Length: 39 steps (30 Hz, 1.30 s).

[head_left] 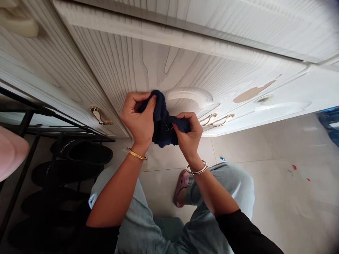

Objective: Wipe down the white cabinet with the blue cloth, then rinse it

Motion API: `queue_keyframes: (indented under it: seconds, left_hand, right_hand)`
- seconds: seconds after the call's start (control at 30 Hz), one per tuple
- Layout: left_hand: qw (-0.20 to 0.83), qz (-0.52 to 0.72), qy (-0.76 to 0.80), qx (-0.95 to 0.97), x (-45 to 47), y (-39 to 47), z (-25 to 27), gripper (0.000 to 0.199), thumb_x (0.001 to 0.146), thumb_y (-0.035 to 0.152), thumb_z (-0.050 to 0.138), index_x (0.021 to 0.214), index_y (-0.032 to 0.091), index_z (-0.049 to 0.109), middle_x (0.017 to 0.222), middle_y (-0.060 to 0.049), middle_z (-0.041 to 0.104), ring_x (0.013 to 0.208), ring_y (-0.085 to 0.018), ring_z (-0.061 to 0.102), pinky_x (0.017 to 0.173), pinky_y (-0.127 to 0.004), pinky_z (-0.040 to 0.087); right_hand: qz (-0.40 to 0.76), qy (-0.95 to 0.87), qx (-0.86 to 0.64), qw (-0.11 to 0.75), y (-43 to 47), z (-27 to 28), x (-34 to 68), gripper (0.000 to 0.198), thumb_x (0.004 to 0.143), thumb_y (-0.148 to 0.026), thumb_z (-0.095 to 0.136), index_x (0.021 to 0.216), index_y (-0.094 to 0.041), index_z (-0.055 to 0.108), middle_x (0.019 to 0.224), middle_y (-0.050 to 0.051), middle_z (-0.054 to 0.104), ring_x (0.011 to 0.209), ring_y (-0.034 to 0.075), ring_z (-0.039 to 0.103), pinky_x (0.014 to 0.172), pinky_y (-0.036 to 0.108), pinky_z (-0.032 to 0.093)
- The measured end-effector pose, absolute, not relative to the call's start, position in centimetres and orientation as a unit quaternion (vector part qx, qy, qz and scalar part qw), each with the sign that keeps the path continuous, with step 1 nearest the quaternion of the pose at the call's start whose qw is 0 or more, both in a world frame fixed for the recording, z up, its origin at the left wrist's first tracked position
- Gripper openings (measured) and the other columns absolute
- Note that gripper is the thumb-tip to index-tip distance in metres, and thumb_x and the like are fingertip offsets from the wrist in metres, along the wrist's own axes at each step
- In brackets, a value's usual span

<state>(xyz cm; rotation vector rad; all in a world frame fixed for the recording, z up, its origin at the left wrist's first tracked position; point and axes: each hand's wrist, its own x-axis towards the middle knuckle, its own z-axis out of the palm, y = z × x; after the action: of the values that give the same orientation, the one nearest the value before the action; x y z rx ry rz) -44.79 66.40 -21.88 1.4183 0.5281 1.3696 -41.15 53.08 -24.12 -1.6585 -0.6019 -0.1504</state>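
Note:
A dark navy cloth (162, 123), soft and bunched up, hangs between my two hands in front of a white wood-grain cabinet door (116, 60). My left hand (139, 116) pinches its upper left part between thumb and fingers. Lower and to the right, my right hand (189, 132) grips the other end, with the fingers folded around it. A small light mark or stitching shows on the cloth near my right thumb. Whether the cloth touches the door, I cannot tell.
Gold handles (100, 115) sit on the cabinet doors. At left stands a black metal rack (25, 123) with several dark slippers (87, 151). Small scraps (222, 159) lie on the tiled floor (265, 176). My knees and a pink clog (181, 187) are below my hands.

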Motion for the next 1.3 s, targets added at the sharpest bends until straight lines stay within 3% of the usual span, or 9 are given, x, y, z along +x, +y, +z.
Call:
queue_keyframes:
  seconds: [0.2,0.47,0.7,0.93,1.13,1.3]
  left_hand:
    - [0.528,0.564,0.283,0.569,-44.7,66.4,-23.1,0.021,0.082,0.032,0.083,0.079,0.020,0.066,0.080,0.004,0.066,0.085,-0.012,0.069,0.088,-0.028,0.057]
    - [0.546,0.587,0.282,0.527,-44.1,65.6,-22.2,0.017,0.082,0.010,0.079,0.074,0.020,0.068,0.075,0.005,0.065,0.076,-0.010,0.065,0.086,-0.029,0.055]
    - [0.560,0.578,0.304,0.509,-44.6,66.0,-23.2,0.021,0.079,0.023,0.086,0.072,0.020,0.066,0.075,0.005,0.064,0.077,-0.011,0.064,0.086,-0.030,0.055]
    - [0.588,0.582,0.264,0.496,-44.2,65.7,-22.4,0.017,0.078,0.016,0.084,0.073,0.020,0.068,0.074,0.005,0.065,0.074,-0.009,0.063,0.077,-0.025,0.056]
    - [0.559,0.573,0.299,0.520,-44.2,65.7,-22.7,0.018,0.084,0.025,0.081,0.076,0.020,0.066,0.076,0.005,0.063,0.078,-0.010,0.064,0.084,-0.027,0.054]
    - [0.585,0.560,0.305,0.500,-44.1,65.4,-22.5,0.016,0.083,0.015,0.080,0.075,0.020,0.067,0.076,0.005,0.064,0.078,-0.010,0.063,0.083,-0.026,0.053]
  right_hand:
    - [-0.051,-0.263,-0.734,0.624,52.2,-23.9,-41.0,0.014,0.080,-0.017,0.071,0.091,-0.024,0.067,0.082,-0.003,0.067,0.075,0.013,0.061,0.067,0.027,0.052]
    - [-0.044,-0.258,-0.727,0.634,51.5,-23.9,-41.1,0.014,0.081,-0.015,0.072,0.089,-0.024,0.067,0.081,-0.004,0.066,0.074,0.012,0.060,0.066,0.026,0.051]
    - [-0.019,-0.232,-0.735,0.636,50.8,-24.4,-41.7,0.012,0.081,-0.019,0.073,0.089,-0.024,0.067,0.080,-0.004,0.066,0.073,0.013,0.060,0.065,0.027,0.050]
    - [-0.019,-0.233,-0.731,0.641,50.5,-24.5,-41.7,0.013,0.081,-0.018,0.074,0.090,-0.025,0.067,0.081,-0.004,0.066,0.074,0.012,0.060,0.066,0.026,0.049]
    - [-0.017,-0.228,-0.731,0.643,50.4,-24.4,-41.7,0.013,0.081,-0.017,0.074,0.089,-0.024,0.067,0.080,-0.005,0.066,0.073,0.012,0.060,0.066,0.026,0.049]
    - [-0.008,-0.231,-0.729,0.644,50.5,-24.2,-42.0,0.013,0.081,-0.017,0.074,0.089,-0.024,0.067,0.079,-0.005,0.066,0.071,0.011,0.059,0.065,0.026,0.049]
